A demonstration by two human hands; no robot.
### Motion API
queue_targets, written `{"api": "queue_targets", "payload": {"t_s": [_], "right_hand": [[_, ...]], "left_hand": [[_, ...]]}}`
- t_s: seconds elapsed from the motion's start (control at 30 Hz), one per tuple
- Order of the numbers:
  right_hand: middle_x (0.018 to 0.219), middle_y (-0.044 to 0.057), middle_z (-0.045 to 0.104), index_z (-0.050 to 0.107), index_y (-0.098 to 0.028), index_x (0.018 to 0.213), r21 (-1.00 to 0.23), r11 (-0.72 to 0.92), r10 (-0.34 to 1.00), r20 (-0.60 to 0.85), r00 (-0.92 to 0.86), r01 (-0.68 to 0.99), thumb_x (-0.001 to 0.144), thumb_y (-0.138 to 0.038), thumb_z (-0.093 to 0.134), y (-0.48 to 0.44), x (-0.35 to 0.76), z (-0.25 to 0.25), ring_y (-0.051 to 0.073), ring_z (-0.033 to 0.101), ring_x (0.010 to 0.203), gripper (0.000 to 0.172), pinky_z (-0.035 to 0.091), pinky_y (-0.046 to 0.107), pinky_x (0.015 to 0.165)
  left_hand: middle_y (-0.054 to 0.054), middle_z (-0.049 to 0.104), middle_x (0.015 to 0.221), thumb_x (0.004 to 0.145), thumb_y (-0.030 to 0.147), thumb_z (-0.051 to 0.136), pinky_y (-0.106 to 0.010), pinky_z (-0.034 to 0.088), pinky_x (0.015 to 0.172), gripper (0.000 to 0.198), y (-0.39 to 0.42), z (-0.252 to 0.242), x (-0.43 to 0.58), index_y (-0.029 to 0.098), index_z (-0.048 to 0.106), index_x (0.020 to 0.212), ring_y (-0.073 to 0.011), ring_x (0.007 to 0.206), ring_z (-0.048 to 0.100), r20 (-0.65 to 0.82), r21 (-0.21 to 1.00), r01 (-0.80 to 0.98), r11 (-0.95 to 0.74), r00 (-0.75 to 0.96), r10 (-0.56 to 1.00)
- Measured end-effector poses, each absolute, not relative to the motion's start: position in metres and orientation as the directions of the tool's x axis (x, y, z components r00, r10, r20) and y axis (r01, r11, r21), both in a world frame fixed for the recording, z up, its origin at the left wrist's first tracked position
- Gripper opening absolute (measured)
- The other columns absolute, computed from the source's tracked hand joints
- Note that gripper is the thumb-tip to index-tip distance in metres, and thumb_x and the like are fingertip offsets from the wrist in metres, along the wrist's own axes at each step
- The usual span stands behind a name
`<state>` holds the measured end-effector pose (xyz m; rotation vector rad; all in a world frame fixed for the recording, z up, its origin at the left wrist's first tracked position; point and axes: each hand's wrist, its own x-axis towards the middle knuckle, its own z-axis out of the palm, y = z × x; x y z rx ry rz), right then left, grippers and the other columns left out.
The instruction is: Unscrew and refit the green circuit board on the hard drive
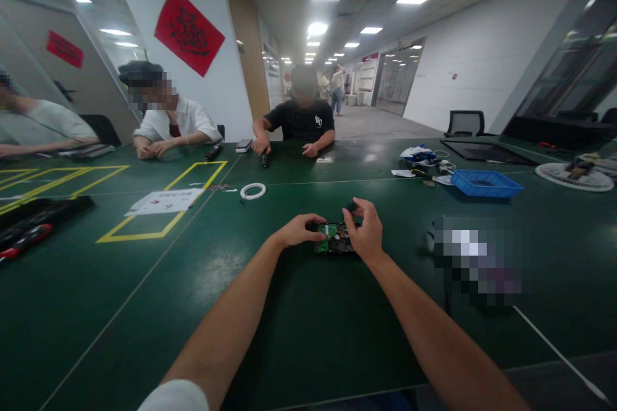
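A dark device with a green circuit board lies on the green table in front of me. My left hand grips its left side, with the thumb on the board and the fingers behind the edge. Over its right end, my right hand pinches a small dark part between thumb and fingers. The right palm hides the device's right end.
A blue basket stands at the right, near cables and a round white grille. A white ring and a paper sheet lie left. A blurred object is right of my hands. Several people sit across the table.
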<state>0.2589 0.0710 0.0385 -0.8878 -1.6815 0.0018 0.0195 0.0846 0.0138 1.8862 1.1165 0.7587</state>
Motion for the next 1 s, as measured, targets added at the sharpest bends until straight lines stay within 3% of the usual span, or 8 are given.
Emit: {"api": "queue_targets", "payload": {"t_s": [0.17,0.37,0.67,0.83,1.0], "right_hand": [[0.115,0.013,0.058,0.054,-0.022,0.13,-0.412,0.717,0.532,0.845,-0.058,0.562,0.097,-0.032,0.054,0.0675,0.2589,0.0437,0.023,0.064,0.095,0.034,0.061,0.042,0.082],[0.132,0.016,0.056,0.05,-0.021,0.128,-0.415,0.746,0.496,0.868,-0.02,0.52,0.097,-0.034,0.056,0.0715,0.2573,0.0412,0.026,0.062,0.114,0.034,0.062,0.046,0.086],[0.117,0.013,0.058,0.055,-0.023,0.125,-0.367,0.723,0.502,0.861,-0.08,0.585,0.096,-0.033,0.057,0.0714,0.2636,0.0432,0.024,0.063,0.101,0.03,0.061,0.043,0.082],[0.125,0.015,0.055,0.048,-0.021,0.133,-0.407,0.726,0.522,0.851,-0.058,0.554,0.096,-0.028,0.054,0.0726,0.261,0.0391,0.023,0.064,0.099,0.038,0.061,0.042,0.082],[0.12,0.013,0.058,0.048,-0.021,0.13,-0.441,0.699,0.558,0.829,-0.043,0.563,0.094,-0.032,0.06,0.0732,0.261,0.0365,0.022,0.065,0.089,0.04,0.061,0.042,0.079]], "left_hand": [[-0.008,0.068,0.123,0.07,0.045,0.083,-0.038,0.048,0.097,0.065,0.0858,0.0135,0.0185,0.02,0.066,0.127,-0.0241,0.108,0.064,0.102,0.852,0.427,-0.303,0.432,0.896],[-0.008,0.068,0.123,0.069,0.045,0.083,-0.037,0.048,0.098,0.066,0.0854,0.0143,0.0177,0.02,0.066,0.128,-0.0246,0.109,0.064,0.101,0.86,0.413,-0.3,0.44,0.893],[-0.008,0.067,0.124,0.07,0.045,0.082,-0.037,0.048,0.099,0.065,0.0846,0.0131,0.018,0.02,0.065,0.128,-0.0247,0.109,0.063,0.097,0.852,0.428,-0.301,0.435,0.895],[-0.007,0.067,0.124,0.07,0.046,0.083,-0.038,0.047,0.099,0.067,0.0846,0.0139,0.0178,0.021,0.065,0.129,-0.0254,0.11,0.063,0.101,0.849,0.43,-0.307,0.438,0.893],[-0.007,0.068,0.123,0.07,0.048,0.083,-0.038,0.048,0.098,0.067,0.0869,0.0122,0.0171,0.021,0.066,0.129,-0.0254,0.109,0.063,0.102,0.837,0.451,-0.311,0.43,0.897]]}}
